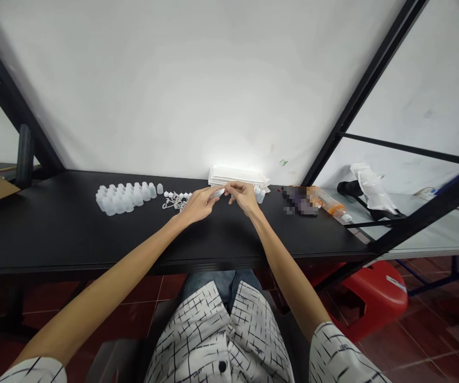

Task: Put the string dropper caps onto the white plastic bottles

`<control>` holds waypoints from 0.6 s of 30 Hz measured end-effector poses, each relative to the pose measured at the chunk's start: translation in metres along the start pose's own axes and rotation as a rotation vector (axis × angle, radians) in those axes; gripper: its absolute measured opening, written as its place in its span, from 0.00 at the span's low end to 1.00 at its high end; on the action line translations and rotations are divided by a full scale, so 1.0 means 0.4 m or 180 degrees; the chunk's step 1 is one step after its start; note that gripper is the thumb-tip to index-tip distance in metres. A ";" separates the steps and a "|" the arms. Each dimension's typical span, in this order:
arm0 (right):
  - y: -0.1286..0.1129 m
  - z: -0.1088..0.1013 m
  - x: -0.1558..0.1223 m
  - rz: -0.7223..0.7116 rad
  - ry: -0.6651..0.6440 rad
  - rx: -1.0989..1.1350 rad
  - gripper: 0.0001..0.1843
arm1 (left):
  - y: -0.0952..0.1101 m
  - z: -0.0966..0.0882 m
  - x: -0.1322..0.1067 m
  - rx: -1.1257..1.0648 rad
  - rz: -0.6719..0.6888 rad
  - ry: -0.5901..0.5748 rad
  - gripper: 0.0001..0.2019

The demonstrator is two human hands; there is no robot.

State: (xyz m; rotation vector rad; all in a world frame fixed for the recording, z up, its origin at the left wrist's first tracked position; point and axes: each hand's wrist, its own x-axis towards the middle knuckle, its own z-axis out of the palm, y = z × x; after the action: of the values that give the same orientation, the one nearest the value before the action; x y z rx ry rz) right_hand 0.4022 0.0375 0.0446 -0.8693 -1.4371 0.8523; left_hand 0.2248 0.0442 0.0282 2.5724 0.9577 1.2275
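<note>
Over the black table, my left hand and my right hand meet, fingers pinched together on one small translucent plastic bottle. Left of my hands lies a cluster of several small white caps and plugs. Farther left stands a group of several small translucent bottles. Just behind my hands sits a white tray, with another small bottle beside my right hand.
A tube with an orange label and a dark object lie on the table at right. A crumpled clear plastic bag rests on the neighbouring grey table. Black frame bars slant up at right. A red stool stands below.
</note>
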 end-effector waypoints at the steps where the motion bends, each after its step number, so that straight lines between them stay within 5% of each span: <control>1: 0.003 -0.001 0.001 -0.0043 0.0006 -0.0069 0.16 | -0.002 0.001 0.000 -0.0020 -0.0033 0.0034 0.19; 18: -0.008 -0.004 0.003 0.0001 0.0167 -0.0067 0.17 | -0.002 -0.035 0.012 0.0002 -0.0313 -0.0022 0.17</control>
State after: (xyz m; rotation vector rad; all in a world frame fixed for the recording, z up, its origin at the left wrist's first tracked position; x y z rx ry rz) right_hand 0.4037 0.0370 0.0480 -0.9015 -1.4024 0.8104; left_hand 0.2165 0.0456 0.0405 2.4954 1.0694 1.1921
